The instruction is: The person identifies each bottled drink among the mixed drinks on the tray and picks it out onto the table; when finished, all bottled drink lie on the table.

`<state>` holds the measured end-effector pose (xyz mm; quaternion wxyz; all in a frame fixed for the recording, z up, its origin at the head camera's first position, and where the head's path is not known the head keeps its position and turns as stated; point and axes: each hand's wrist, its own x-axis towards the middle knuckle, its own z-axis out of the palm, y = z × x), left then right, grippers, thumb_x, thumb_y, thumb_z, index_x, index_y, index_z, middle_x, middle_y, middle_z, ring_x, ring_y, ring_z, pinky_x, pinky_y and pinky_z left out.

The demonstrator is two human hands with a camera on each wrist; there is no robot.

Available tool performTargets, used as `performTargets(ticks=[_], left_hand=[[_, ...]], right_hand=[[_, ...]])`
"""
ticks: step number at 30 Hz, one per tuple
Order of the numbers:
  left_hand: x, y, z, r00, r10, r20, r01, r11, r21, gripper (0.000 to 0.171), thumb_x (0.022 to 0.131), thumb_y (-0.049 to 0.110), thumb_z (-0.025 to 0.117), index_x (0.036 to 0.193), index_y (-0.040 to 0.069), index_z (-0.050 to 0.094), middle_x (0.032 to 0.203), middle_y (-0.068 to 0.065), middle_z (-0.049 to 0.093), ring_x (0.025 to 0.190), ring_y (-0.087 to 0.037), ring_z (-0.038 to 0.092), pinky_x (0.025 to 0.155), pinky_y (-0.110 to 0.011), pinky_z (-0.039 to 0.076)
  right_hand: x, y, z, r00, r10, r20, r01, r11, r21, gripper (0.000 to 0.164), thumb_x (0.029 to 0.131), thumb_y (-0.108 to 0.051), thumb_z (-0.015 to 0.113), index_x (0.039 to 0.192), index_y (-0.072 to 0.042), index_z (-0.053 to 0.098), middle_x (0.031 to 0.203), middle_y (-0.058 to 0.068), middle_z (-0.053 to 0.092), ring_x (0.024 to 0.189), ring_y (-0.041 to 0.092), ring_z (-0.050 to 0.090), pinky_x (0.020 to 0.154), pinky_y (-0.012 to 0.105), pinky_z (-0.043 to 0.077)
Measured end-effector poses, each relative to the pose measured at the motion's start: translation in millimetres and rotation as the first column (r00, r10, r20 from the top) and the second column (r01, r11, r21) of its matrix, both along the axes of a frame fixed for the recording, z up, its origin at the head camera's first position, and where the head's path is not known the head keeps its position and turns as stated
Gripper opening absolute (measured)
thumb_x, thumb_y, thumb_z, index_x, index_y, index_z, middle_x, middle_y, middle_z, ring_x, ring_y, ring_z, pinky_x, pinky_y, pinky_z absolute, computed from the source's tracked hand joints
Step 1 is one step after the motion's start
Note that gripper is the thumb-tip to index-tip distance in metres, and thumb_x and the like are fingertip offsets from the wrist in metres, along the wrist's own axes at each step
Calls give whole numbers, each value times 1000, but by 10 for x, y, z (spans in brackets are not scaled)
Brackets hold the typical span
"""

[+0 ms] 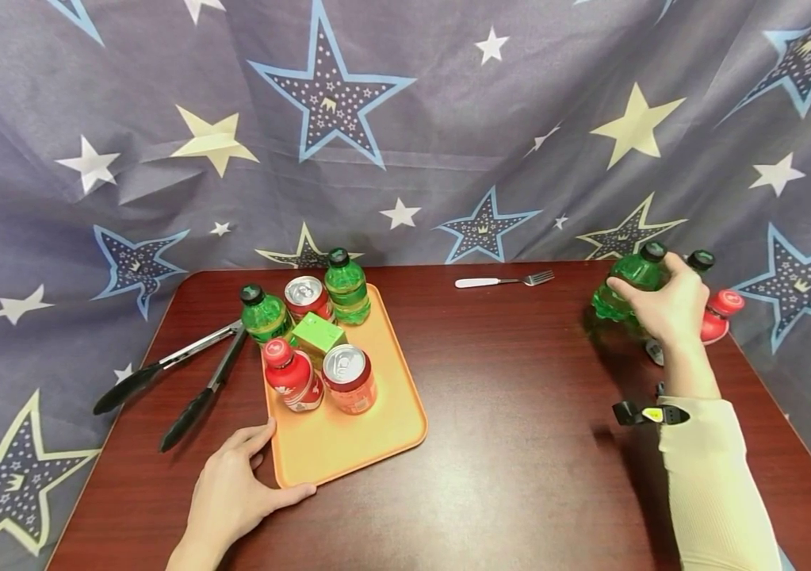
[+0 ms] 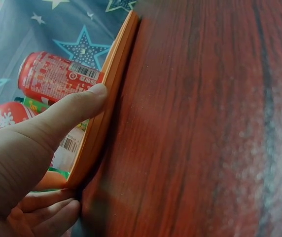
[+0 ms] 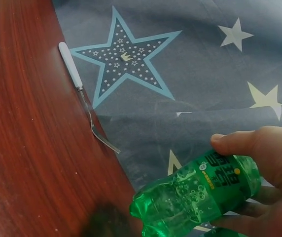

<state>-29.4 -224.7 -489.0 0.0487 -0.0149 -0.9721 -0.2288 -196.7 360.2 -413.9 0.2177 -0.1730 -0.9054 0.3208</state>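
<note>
My right hand [image 1: 671,305] grips a green soda bottle [image 1: 622,281] around its upper part at the back right. The bottle tilts, its base held over the table above a dark shadow; in the right wrist view its clear green lower half [image 3: 173,202] shows. At the near left corner of an orange tray [image 1: 394,404], my left hand [image 1: 230,484] holds the rim, thumb on the front edge and fingers at the left side. On the tray stand two green bottles [image 1: 350,295], two red cans [image 1: 351,388], a red bottle [image 1: 296,381] and a green box [image 1: 319,336].
Behind the right hand are another green bottle [image 1: 701,260], a red-capped bottle [image 1: 717,316] and a partly hidden can [image 1: 655,351]. Black-tipped tongs [image 1: 216,381] lie spread left of the tray. A white-handled fork [image 1: 505,281] lies by the back edge, before a star-patterned cloth [image 1: 441,143].
</note>
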Motion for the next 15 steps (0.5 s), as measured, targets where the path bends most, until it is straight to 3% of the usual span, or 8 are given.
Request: performTargets(ticks=[9, 15], left_hand=[[13, -17, 18, 999, 12, 41, -13, 1000, 7, 118, 54, 76, 95, 141, 0, 68, 129, -15, 72, 96, -23, 72, 80, -47, 59], [1, -3, 7, 1000, -3, 3, 3, 1000, 5, 114, 54, 74, 96, 138, 1, 71, 124, -12, 74, 90, -17, 69, 75, -39, 57]], right_hand=[[-45, -52, -49, 1000, 21, -5, -21, 1000, -6, 58, 88, -39, 85, 130, -4, 66, 118, 28, 71, 109, 45, 62, 93, 51, 42], [-76, -47, -72, 1000, 8, 16, -8, 1000, -19, 58, 89, -39, 84, 129, -2, 64, 118, 27, 69, 110, 45, 60, 96, 53, 44]])
